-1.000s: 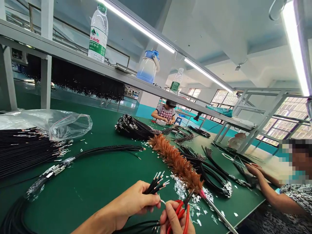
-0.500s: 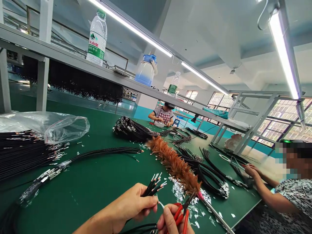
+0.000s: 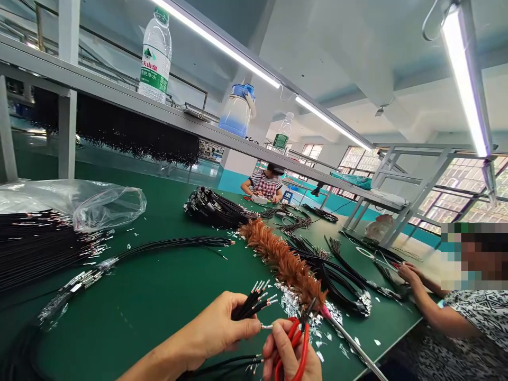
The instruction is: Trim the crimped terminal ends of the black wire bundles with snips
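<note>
A bunch of black cables [image 3: 254, 304] with pale stripped ends fans out of my left hand [image 3: 226, 323], whose fingers are closed around it. One cable's end pokes out past my left thumb, and the fingertips of my right hand [image 3: 291, 349] pinch its whitish tip [image 3: 267, 327]. Red-handled cutters [image 3: 304, 338] also rest in my right hand, jaws pointing up and away. Below the hands run more black cables [image 3: 234, 360], partly hidden. Silvery scraps [image 3: 291, 304] litter the green table [image 3: 159, 307] beyond the cutters.
A brown feather duster [image 3: 281, 256] lies across the table to the right. Cable bundles [image 3: 214, 206] lie behind it; a plastic bag [image 3: 107, 203] covers more at left. One co-worker [image 3: 464, 301] sits at right, another [image 3: 265, 185] farther back. Bottles [image 3: 154, 58] stand on an overhead shelf [image 3: 190, 121].
Both hands have shifted slightly to the right. My right fingertips have turned, and the pinched cable end now lies nearly level instead of slanting down. The view has tilted slightly.
</note>
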Demonstrator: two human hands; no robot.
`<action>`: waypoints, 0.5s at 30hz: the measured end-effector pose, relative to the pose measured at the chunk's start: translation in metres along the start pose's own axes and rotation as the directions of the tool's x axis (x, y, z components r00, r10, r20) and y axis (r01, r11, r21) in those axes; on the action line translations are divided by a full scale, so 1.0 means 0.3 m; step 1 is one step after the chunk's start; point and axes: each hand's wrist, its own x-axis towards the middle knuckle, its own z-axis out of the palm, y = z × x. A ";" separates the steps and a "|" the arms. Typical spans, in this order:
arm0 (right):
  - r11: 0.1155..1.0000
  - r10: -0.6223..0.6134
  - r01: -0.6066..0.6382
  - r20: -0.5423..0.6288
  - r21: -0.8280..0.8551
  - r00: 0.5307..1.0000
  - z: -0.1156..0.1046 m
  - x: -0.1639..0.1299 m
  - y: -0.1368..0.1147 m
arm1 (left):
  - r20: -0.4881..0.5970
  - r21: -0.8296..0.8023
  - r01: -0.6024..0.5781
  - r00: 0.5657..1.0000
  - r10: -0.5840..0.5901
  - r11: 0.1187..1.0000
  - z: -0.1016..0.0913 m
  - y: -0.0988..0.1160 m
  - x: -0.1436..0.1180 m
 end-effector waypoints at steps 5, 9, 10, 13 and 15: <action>1.000 0.007 -0.007 -0.035 -0.022 0.999 -0.001 -0.005 0.017 | -0.071 0.133 0.065 0.996 -0.056 0.989 0.007 -0.021 0.006; 0.999 -0.016 0.013 -0.057 -0.051 0.998 0.004 -0.015 0.024 | -0.068 0.107 0.093 0.994 -0.087 0.990 0.009 -0.036 0.007; 0.998 -0.019 0.015 -0.061 -0.059 0.998 0.005 -0.015 0.023 | -0.059 0.091 0.097 0.994 -0.092 0.991 0.009 -0.038 0.007; 0.996 -0.014 0.006 -0.089 -0.091 0.996 0.003 -0.015 0.022 | -0.045 0.065 0.101 0.994 -0.098 0.993 0.007 -0.033 0.010; 0.990 -0.001 -0.017 -0.129 -0.137 0.992 -0.007 -0.017 0.030 | -0.050 0.066 0.101 0.994 -0.098 0.993 0.003 -0.025 0.011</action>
